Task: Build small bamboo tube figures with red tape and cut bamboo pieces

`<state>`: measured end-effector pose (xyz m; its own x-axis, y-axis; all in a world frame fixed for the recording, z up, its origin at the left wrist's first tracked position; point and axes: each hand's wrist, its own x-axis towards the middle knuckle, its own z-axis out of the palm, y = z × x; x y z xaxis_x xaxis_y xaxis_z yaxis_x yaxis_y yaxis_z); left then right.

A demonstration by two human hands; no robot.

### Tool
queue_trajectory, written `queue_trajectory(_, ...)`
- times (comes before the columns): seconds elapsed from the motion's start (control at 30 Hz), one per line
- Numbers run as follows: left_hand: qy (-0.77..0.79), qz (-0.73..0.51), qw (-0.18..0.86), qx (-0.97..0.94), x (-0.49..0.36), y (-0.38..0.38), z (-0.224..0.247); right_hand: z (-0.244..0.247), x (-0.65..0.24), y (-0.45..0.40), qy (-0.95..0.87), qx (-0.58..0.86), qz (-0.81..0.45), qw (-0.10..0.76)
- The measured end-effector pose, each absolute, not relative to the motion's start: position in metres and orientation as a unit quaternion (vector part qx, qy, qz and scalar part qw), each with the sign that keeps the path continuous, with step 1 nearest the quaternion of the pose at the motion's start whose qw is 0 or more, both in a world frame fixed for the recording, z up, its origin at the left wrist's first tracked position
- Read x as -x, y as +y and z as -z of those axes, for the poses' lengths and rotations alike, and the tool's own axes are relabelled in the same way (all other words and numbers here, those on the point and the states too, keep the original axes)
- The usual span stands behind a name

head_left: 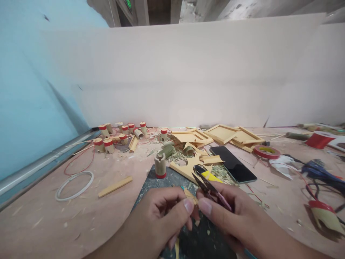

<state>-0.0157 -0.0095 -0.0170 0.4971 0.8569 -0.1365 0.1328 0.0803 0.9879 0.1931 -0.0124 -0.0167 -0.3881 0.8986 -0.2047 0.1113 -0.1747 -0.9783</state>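
Head view showed your hands together above a dark board on the tabletop. Your left hand had its thumb and fingers closed in a pinch on a small wooden piece, which sat between your two hands. Your right hand was curled around a pair of scissors, blades pointing away from you; you could not tell whether its thumb also touched the piece. Beyond them, to your left, lay a wood strip and a pale ring. A notched bamboo cylinder stood upright on the board, red band down. A yellow-handled tool lay just past the scissors, against a cut wooden sheet, with a phone to its right. Farther off were a red tape roll, red-banded cylinders at left, wooden frames and a pale wall panel.
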Motion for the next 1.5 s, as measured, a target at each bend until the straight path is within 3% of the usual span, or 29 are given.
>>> queue_trajectory(0.27, 0.429, -0.294, 0.572, -0.634, 0.018, -0.006, 0.021, 0.02, -0.189, -0.007, -0.559, 0.458, -0.611, 0.322)
queue_trajectory(0.4, 0.463, -0.338, 0.49, -0.656, 0.023, -0.001, 0.019, 0.023, -0.191, -0.007, -0.567, 0.47, -0.6, 0.312)
queue_trajectory(0.53, 0.494, -0.3, 0.416, -0.702, 0.024, 0.002, 0.017, 0.023, -0.192, -0.005, -0.58, 0.494, -0.568, 0.312)
queue_trajectory(0.8, 0.487, -0.227, 0.422, -0.73, 0.021, 0.004, 0.016, 0.024, -0.192, 0.0, -0.613, 0.516, -0.512, 0.309)
queue_trajectory(1.0, 0.482, -0.132, 0.252, -0.829, 0.042, 0.02, 0.006, 0.034, -0.189, 0.0, -0.662, 0.507, -0.491, 0.252)
queue_trajectory(1.23, 0.408, -0.01, 0.325, -0.854, 0.052, 0.019, 0.004, 0.039, -0.177, -0.004, -0.689, 0.51, -0.467, 0.218)
queue_trajectory(1.5, 0.419, 0.004, 0.343, -0.841, 0.053, 0.019, 0.012, 0.041, -0.176, -0.003, -0.695, 0.515, -0.456, 0.208)
